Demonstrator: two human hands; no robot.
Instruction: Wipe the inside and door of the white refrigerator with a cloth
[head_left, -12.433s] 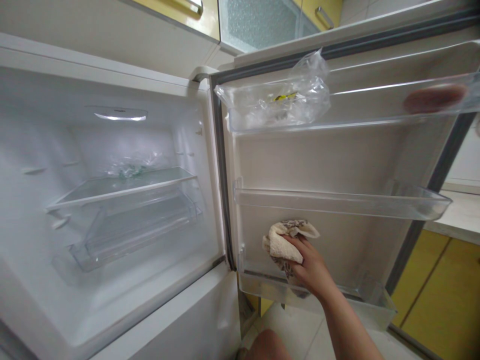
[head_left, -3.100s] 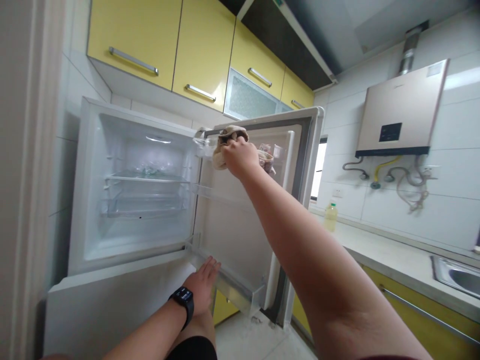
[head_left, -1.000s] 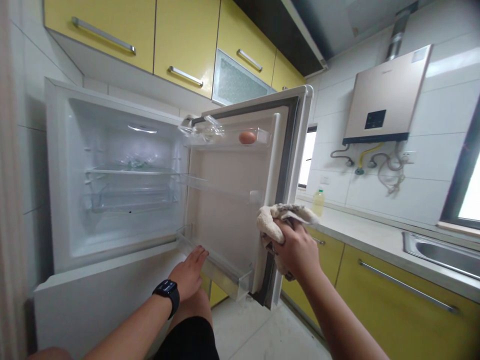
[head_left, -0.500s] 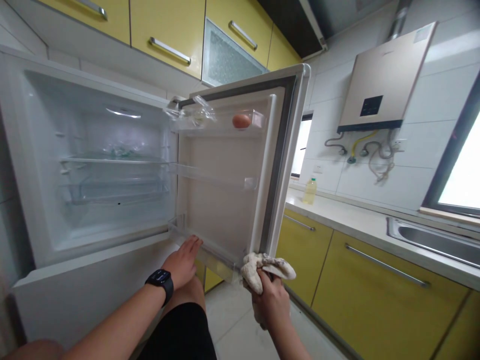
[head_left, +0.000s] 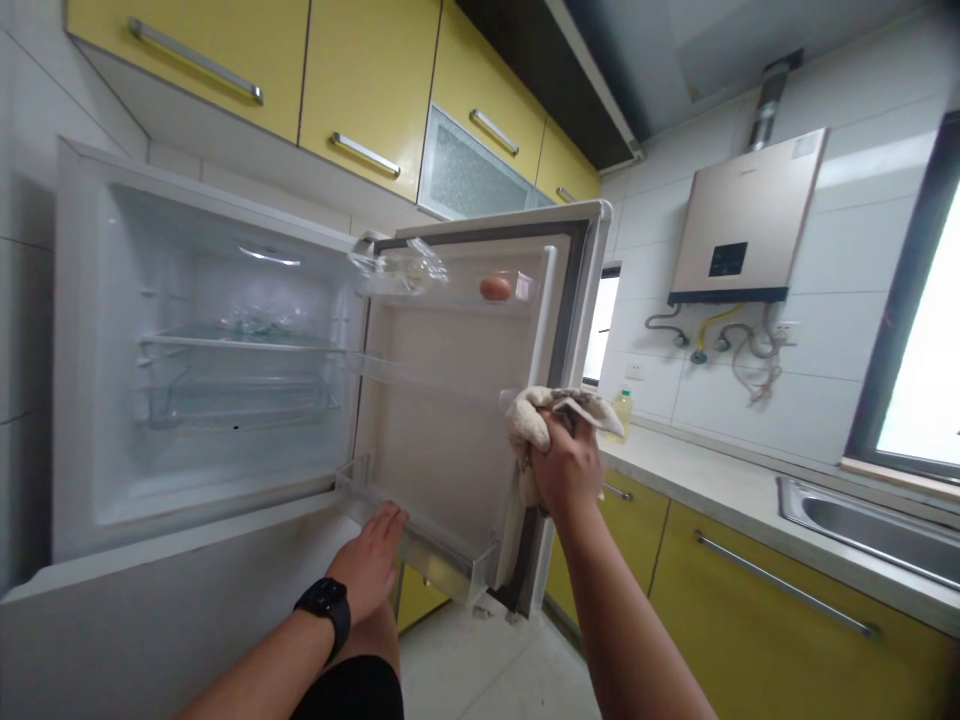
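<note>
My right hand (head_left: pixel 568 468) is closed round a crumpled beige cloth (head_left: pixel 534 418) and presses it against the outer edge of the open fridge door (head_left: pixel 450 430), about halfway up. My left hand (head_left: pixel 373 558), a black watch on its wrist, lies flat with fingers stretched out on the lower fridge section below the door's bottom bin (head_left: pixel 420 540). In the door's top shelf sit an egg (head_left: pixel 495 288) and a clear plastic bag (head_left: pixel 401 268).
The fridge compartment (head_left: pixel 217 370) stands open with a glass shelf and a clear drawer. Yellow cupboards hang above and line the counter (head_left: pixel 720 480) on the right. A bottle (head_left: pixel 621 408) stands on the counter, a steel sink (head_left: pixel 870 520) lies further right, a water heater (head_left: pixel 739 225) hangs on the wall.
My right hand with the cloth went from the door's upper shelf down along the door's outer edge to its bottom corner, then back up to mid-height. My left hand stayed put.
</note>
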